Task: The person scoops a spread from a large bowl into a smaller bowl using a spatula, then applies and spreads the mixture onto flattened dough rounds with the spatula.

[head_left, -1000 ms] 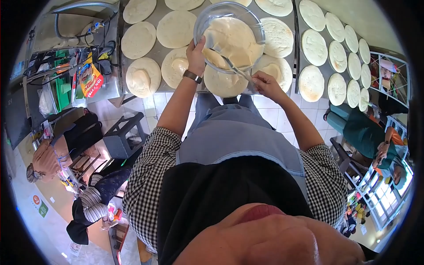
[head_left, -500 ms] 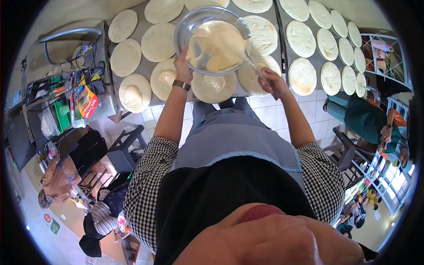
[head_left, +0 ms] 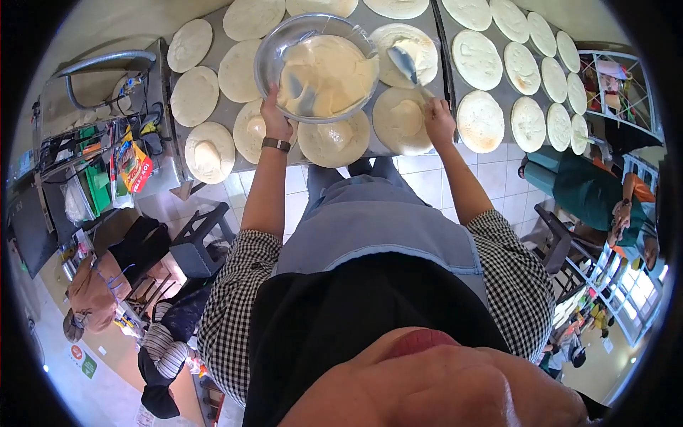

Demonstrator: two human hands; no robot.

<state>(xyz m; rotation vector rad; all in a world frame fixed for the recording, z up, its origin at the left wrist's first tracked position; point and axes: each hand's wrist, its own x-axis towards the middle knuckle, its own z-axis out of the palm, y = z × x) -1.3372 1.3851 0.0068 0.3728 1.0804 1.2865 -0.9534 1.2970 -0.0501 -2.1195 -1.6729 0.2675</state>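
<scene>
Grey-bladed spatula (head_left: 404, 65) slants far and left over a flatbread (head_left: 425, 51) from our right grip (head_left: 440, 122), wrapped round it, while our left grip (head_left: 276, 119) clasps the bowl (head_left: 268, 65).

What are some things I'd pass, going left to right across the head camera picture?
Red-and-yellow shiny packet, round pale flatbread topped with a creamy blob, big shiny round bowl, silvery metal spoon, person's right hand, round pale flatbread with brown patches.
</scene>
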